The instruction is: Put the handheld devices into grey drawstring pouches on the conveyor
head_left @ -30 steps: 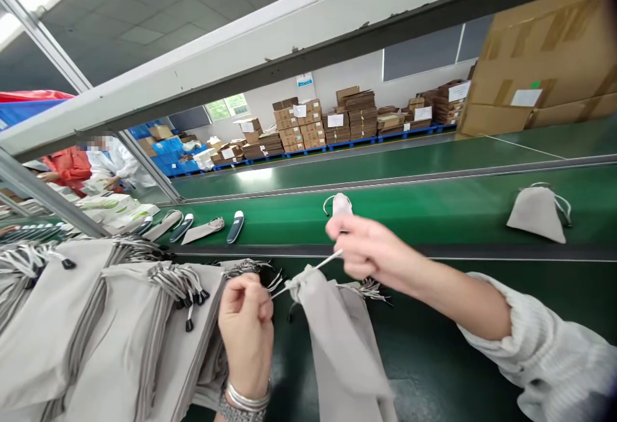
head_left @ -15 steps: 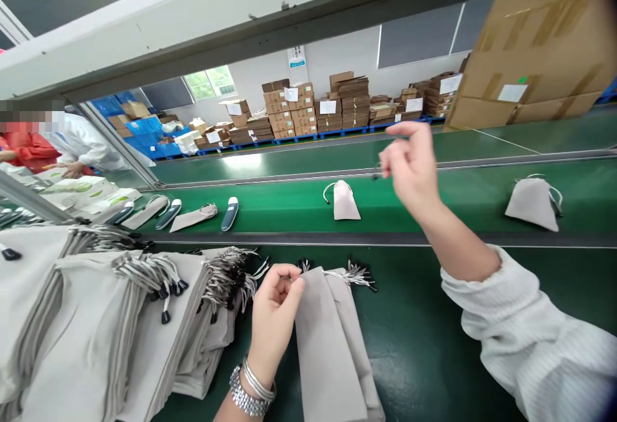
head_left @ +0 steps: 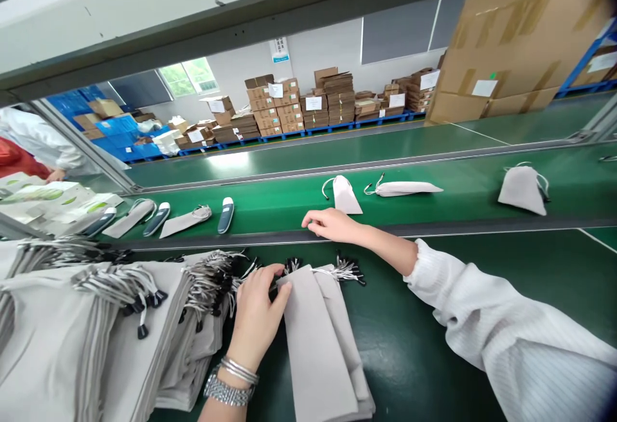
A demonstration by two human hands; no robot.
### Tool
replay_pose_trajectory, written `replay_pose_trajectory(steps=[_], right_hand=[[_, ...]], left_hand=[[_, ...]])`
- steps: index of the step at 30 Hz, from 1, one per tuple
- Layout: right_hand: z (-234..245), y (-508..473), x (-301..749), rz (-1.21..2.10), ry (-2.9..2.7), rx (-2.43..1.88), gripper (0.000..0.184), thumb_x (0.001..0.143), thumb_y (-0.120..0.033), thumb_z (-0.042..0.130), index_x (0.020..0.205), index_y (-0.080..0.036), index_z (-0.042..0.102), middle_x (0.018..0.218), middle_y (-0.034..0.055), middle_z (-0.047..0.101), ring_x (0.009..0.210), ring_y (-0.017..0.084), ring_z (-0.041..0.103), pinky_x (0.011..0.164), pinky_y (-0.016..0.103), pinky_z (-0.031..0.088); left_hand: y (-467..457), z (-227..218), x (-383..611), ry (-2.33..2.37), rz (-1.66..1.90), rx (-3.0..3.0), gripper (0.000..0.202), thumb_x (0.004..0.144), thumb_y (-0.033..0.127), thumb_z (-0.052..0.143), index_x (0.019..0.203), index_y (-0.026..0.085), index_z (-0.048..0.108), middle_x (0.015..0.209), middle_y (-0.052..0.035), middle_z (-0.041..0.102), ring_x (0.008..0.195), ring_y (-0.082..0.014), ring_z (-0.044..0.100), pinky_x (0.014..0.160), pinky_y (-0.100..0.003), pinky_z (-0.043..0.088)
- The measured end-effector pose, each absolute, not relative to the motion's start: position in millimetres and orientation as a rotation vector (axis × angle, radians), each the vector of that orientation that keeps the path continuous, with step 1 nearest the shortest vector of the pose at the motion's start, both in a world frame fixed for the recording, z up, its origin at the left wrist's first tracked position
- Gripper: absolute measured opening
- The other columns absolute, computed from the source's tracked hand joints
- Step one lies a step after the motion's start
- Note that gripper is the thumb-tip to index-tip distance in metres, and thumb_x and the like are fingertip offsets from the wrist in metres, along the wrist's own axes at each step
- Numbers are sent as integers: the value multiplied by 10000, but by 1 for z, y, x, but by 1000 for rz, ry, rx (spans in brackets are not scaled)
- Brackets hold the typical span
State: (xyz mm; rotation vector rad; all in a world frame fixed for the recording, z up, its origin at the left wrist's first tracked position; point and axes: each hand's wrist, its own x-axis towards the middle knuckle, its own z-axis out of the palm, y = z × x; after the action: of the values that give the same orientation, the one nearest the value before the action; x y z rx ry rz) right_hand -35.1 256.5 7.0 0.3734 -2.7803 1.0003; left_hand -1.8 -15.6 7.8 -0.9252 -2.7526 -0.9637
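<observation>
My left hand, with a watch and bangles on the wrist, is beside the top left corner of a short stack of grey drawstring pouches. Its thumb and curved fingers are apart, and nothing shows between them. My right hand hovers over the near edge of the green belt, fingers loosely bent and empty. Just behind it stands a small drawstring pouch. To its right a long filled pouch lies flat, and another pouch sits farther right.
Thick stacks of grey pouches with black-tipped cords fill the left side. On the belt at left lie dark slipper-like items and slim pouches. A metal beam crosses overhead. A co-worker's sleeve shows at far left.
My right hand has come down and left from above the belt. A long pouch now lies on the belt near where it was. My left hand's fingers have opened slightly.
</observation>
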Motion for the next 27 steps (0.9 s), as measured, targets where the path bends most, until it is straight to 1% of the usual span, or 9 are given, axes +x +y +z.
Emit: replay_pose_trajectory(steps=[2,4,8,10,13,16,18,22,27], right_hand=[[2,256,-36,1009,-2806,399,227,934,-218,484,1054,-210,677,716,-24,668,646,123,571,589,226,321],[-2,255,-38,1022,-2821,411,226,926,-217,491,1046,-213,682,729,-24,680,661,124,581,599,226,327],[-11,253,-39,1062,-2851,403,231,908,-215,491,1031,-210,688,745,-18,699,691,135,614,619,225,348],[-15,252,-39,1080,-2862,405,237,903,-224,486,1031,-208,685,745,-17,703,698,141,629,624,228,358],[-22,251,-40,1077,-2871,426,245,895,-237,481,1028,-208,684,754,-9,712,702,153,636,627,237,363],[-28,250,-42,1063,-2895,427,254,897,-256,470,1032,-221,683,768,0,718,699,161,638,630,249,364],[-31,250,-42,1062,-2921,419,257,907,-281,459,1038,-236,675,776,1,718,702,167,641,633,258,368],[-33,248,-40,1052,-2964,415,266,923,-321,430,1034,-255,662,776,3,714,721,186,645,631,273,367],[-35,245,-39,1021,-2987,400,282,931,-350,404,1025,-269,657,767,1,704,723,201,643,620,286,355]], left_hand=[[-17,11,-4,-2771,-1031,-931,114,895,304,571,947,229,639,949,-33,651,944,-256,578,896,-421,395],[-16,17,-1,-2698,-1241,-965,132,921,312,547,864,215,616,889,-25,627,880,-223,572,839,-363,410],[-9,25,15,-2477,-1830,-975,164,948,334,526,874,202,588,861,-18,582,802,-174,542,720,-269,420],[-3,21,22,-2482,-1959,-924,152,945,323,528,888,195,587,840,-14,579,758,-160,530,676,-248,415],[5,8,28,-2618,-1743,-944,71,903,205,543,896,189,612,830,-15,598,720,-153,527,649,-245,402],[8,0,31,-2655,-1431,-1084,165,845,96,542,922,200,644,909,-30,624,765,-161,547,682,-259,409],[7,-1,32,-2657,-1363,-1107,188,832,72,546,917,205,649,917,-27,623,763,-156,548,684,-257,409],[6,3,36,-2617,-1449,-1036,172,795,36,580,831,197,631,826,-2,592,716,-136,520,643,-239,379],[8,2,38,-2418,-1889,-699,111,817,71,588,823,180,569,754,19,526,626,-110,427,573,-231,334]])
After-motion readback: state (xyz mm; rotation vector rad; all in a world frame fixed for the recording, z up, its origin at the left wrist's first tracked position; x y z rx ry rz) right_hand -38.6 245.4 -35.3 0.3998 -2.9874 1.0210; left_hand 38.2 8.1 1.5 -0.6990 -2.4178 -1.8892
